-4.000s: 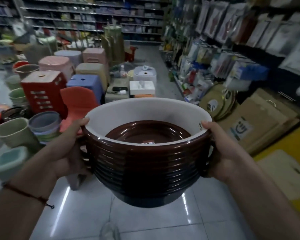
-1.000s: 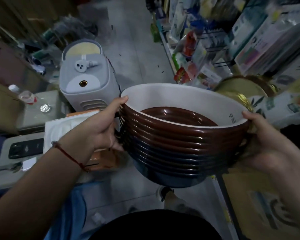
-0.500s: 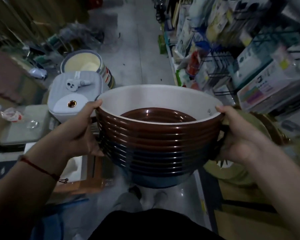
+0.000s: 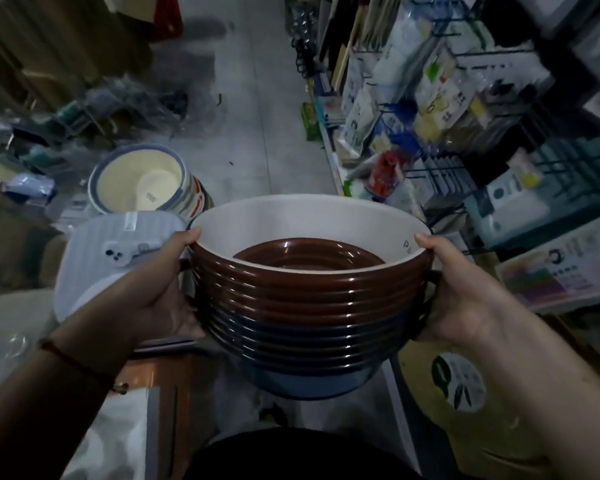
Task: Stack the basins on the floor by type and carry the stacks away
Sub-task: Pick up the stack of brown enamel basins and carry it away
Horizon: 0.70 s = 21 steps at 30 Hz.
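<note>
Carry step: the stack (image 4: 305, 306) hung dead centre above the aisle floor (image 4: 253, 133), striped tubs (image 4: 146, 183) at 10 o'clock. My left hand (image 4: 163, 289) at 9 and right hand (image 4: 461, 292) at 3 gripped its sides, thumbs over the rim. Next needed a clear drop spot. Against 0.5 s earlier, the tubs sat nearer; grip unchanged.

Both arms reach forward from the bottom corners, a little bent, with a red string around the left wrist. The left hand (image 4: 160, 289) grips the left side of the stack (image 4: 305, 306), thumb hooked over the top rim. The right hand (image 4: 461, 292) grips the right side likewise, thumb on the rim.
</note>
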Each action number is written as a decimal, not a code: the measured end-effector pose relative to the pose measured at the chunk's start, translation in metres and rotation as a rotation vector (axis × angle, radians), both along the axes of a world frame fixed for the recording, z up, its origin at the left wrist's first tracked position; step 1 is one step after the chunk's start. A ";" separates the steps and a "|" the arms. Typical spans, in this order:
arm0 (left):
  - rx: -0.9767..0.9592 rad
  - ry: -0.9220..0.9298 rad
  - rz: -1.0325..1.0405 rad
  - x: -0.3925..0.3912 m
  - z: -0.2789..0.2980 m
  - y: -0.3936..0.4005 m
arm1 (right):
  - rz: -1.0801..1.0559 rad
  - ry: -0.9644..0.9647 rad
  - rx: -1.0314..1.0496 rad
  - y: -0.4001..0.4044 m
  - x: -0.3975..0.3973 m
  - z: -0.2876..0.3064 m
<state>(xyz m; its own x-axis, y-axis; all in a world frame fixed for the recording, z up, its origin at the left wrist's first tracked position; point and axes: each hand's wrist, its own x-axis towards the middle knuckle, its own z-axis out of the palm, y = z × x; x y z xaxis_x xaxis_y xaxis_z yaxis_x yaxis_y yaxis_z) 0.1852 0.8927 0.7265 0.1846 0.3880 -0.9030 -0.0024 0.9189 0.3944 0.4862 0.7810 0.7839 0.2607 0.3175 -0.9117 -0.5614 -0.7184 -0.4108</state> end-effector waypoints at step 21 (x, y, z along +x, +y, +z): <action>0.016 0.108 0.125 0.084 -0.005 0.241 | 0.139 0.089 -0.027 0.315 0.106 -0.051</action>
